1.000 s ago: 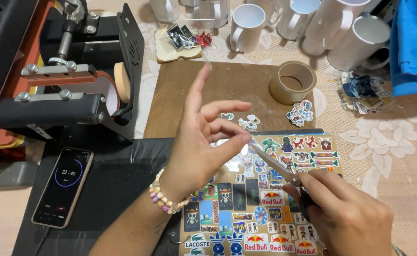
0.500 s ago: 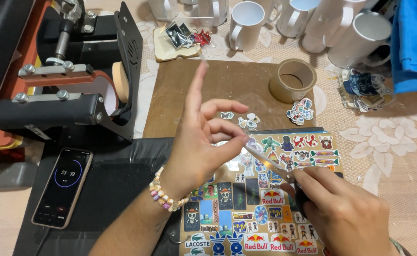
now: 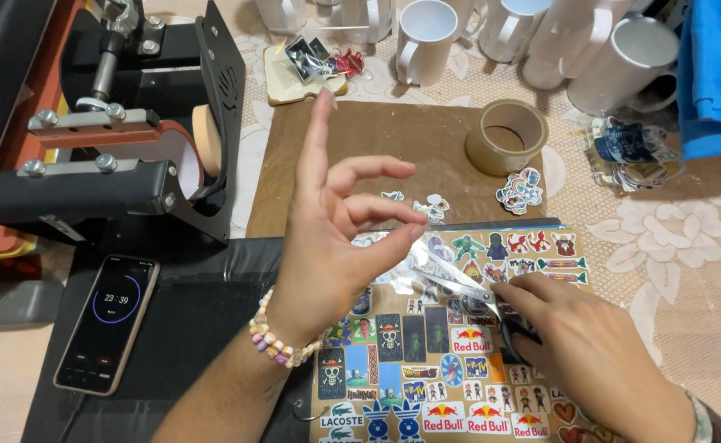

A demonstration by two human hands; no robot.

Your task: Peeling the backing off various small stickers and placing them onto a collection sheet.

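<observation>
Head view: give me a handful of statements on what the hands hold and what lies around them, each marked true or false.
1. The right hand holds scissors over the sticker sheet. True.
2. The left hand lies flat on the table. False: it is raised, pinching a small clear piece between thumb and fingers, index finger pointing up.
3. A phone showing a round timer lies left of the sheet. True.
4. The roll of tape sits on the sticker sheet. False: it rests on the brown mat beyond the sheet.
5. White mugs stand along the far edge. True.
</observation>
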